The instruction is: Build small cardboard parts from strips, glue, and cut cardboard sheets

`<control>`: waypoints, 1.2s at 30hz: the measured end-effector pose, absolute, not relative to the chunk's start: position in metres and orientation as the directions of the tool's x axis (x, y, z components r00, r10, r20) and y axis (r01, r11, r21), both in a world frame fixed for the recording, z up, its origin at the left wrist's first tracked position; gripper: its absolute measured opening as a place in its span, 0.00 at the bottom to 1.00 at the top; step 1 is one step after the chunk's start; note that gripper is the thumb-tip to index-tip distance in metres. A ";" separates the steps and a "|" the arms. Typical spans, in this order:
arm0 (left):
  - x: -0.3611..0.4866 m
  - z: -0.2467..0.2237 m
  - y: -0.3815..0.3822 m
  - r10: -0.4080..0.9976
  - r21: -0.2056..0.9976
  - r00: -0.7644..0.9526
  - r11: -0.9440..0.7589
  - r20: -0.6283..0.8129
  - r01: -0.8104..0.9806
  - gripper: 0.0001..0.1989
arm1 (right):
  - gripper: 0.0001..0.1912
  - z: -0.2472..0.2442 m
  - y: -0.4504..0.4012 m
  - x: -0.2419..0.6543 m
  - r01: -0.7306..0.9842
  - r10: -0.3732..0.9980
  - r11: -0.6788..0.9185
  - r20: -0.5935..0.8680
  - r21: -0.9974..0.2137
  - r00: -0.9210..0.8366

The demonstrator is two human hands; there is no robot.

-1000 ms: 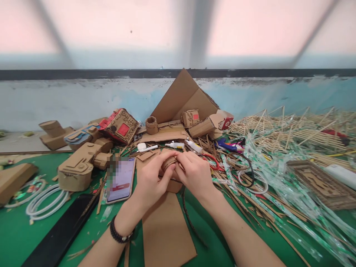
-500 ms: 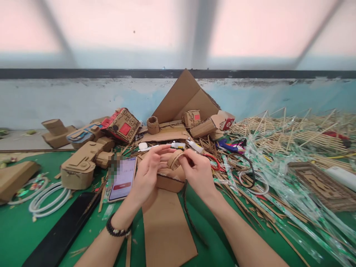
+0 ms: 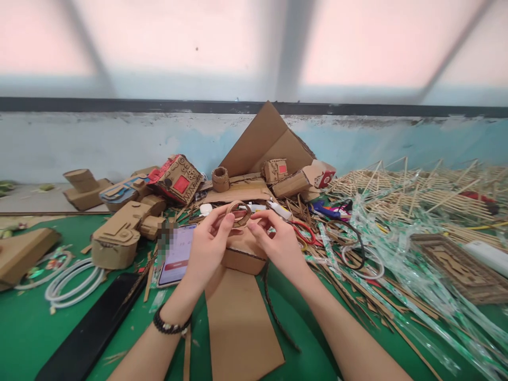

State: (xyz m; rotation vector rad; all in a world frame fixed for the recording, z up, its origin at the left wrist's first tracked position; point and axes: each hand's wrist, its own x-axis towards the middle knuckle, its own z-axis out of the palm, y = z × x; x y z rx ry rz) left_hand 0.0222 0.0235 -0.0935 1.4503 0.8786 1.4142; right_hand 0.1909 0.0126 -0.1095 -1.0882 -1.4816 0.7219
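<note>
My left hand [image 3: 210, 238] is closed round the left side of a small brown cardboard ring [image 3: 246, 218], its thumb in front. At the ring's right edge, my right hand [image 3: 280, 241] has thumb and forefinger drawn together in a pinch on the rim. Just below both hands sits a cardboard box [image 3: 244, 263] with a rounded top, partly hidden by the fingers. From under it a flat cardboard strip [image 3: 242, 328] runs towards me over the green table. A dark twisted cord [image 3: 273, 315] lies beside that strip.
A phone [image 3: 177, 254] and a long black object [image 3: 93, 328] lie left, near cardboard models [image 3: 119, 233]. Glue bottles [image 3: 280, 209] and a large folded cardboard sheet [image 3: 262, 137] are behind. Plastic strips [image 3: 397, 296], cardboard scraps and thin wooden sticks [image 3: 377, 180] crowd the right.
The ring has turned so its opening shows, and has shifted slightly left and up. My left fingers, earlier spread beside it, now grip it. My right hand has moved to its right edge.
</note>
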 end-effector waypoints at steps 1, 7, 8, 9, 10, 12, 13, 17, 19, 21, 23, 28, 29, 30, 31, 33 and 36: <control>0.022 -0.092 0.024 0.940 0.941 0.100 -0.311 0.325 -0.133 0.23 | 0.15 -0.110 0.013 0.192 0.208 0.909 0.399 0.416 -0.893 0.044; 0.020 -0.090 0.021 0.953 0.952 0.158 -0.222 0.258 -0.212 0.26 | 0.19 -0.112 0.016 0.196 -0.008 0.943 0.333 0.333 -0.943 0.020; 0.020 -0.090 0.021 0.952 0.953 0.168 -0.219 0.256 -0.210 0.26 | 0.20 -0.112 0.016 0.196 -0.041 0.953 0.304 0.304 -0.952 0.009; 0.020 -0.089 0.020 0.950 0.954 0.178 -0.218 0.255 -0.204 0.26 | 0.20 -0.112 0.015 0.196 -0.076 0.962 0.274 0.274 -0.959 0.001; 0.020 -0.089 0.020 0.949 0.955 0.183 -0.220 0.256 -0.198 0.26 | 0.21 -0.111 0.015 0.195 -0.110 0.968 0.247 0.250 -0.963 -0.008; 0.020 -0.088 0.018 0.946 0.955 0.189 -0.229 0.264 -0.186 0.25 | 0.20 -0.110 0.014 0.195 -0.169 0.976 0.210 0.217 -0.963 -0.025; 0.020 -0.088 0.018 0.945 0.955 0.189 -0.235 0.268 -0.179 0.25 | 0.20 -0.110 0.014 0.195 -0.189 0.977 0.200 0.209 -0.961 -0.032; 0.019 -0.090 0.017 0.931 0.955 0.224 -0.261 0.287 -0.142 0.27 | 0.19 -0.108 0.014 0.195 -0.273 0.981 0.170 0.188 -0.947 -0.040; 0.018 -0.093 0.017 0.899 0.937 0.265 -0.329 0.350 -0.119 0.31 | 0.19 -0.108 0.015 0.197 -0.330 0.985 0.134 0.161 -0.934 -0.057; 0.017 -0.097 0.019 0.846 0.892 0.295 -0.449 0.445 -0.056 0.36 | 0.19 -0.107 0.015 0.198 -0.371 0.987 0.083 0.127 -0.925 -0.096; 0.015 -0.100 0.021 0.793 0.829 0.313 -0.558 0.522 0.032 0.39 | 0.19 -0.106 0.014 0.199 -0.388 0.985 0.042 0.103 -0.921 -0.137; 0.014 -0.102 0.024 0.751 0.752 0.290 -0.646 0.594 0.132 0.31 | 0.19 -0.104 0.012 0.198 -0.378 0.977 0.014 0.094 -0.926 -0.194; 0.014 -0.102 0.024 0.747 0.745 0.270 -0.654 0.607 0.134 0.30 | 0.19 -0.104 0.012 0.197 -0.370 0.976 0.020 0.098 -0.929 -0.193; 0.014 -0.102 0.024 0.741 0.736 0.252 -0.664 0.622 0.134 0.30 | 0.20 -0.103 0.012 0.197 -0.362 0.976 0.028 0.103 -0.932 -0.190; 0.014 -0.102 0.025 0.733 0.726 0.238 -0.675 0.638 0.134 0.30 | 0.21 -0.103 0.012 0.196 -0.354 0.977 0.034 0.106 -0.935 -0.187; 0.014 -0.103 0.026 0.713 0.701 0.228 -0.698 0.663 0.143 0.30 | 0.22 -0.104 0.012 0.196 -0.339 0.978 0.037 0.105 -0.940 -0.183; 0.014 -0.104 0.026 0.687 0.669 0.243 -0.725 0.685 0.166 0.30 | 0.22 -0.105 0.013 0.197 -0.320 0.981 0.038 0.096 -0.947 -0.167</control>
